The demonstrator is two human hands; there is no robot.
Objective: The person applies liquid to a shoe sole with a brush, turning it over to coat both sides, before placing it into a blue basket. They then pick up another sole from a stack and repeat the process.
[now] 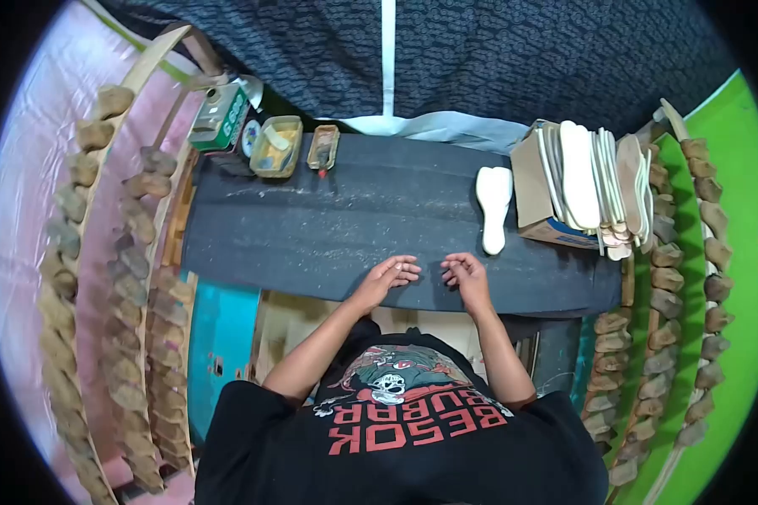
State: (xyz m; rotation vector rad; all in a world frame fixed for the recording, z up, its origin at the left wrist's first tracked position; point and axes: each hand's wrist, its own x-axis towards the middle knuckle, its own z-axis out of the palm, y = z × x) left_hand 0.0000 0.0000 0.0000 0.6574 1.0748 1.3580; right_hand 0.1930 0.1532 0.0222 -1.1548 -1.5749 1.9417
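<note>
Item 1, far left: rack of shoe lasts [135, 278], in rows on wooden rails, just beside the table [312, 227]

Item 2, table's back left corner: green box [219, 118] and shallow tins [278, 145]; contents too small to tell

Item 3, near edge, centre: your left hand [389, 274], fingers loosely curled, gripping nothing, resting on the dark top

Item 4, just beside it: your right hand [467, 273], likewise curled and empty

Item 5, beyond and right of that hand, apart from it: white insoles [493, 206], lying flat

Item 6, further right: cardboard box [531, 181], packed with more soles on edge

Step, as judged: a pause, no piece taken up. Lifting the white insoles would call for your right hand to reach forward and right, fingers spread to pinch the thin edge
</note>
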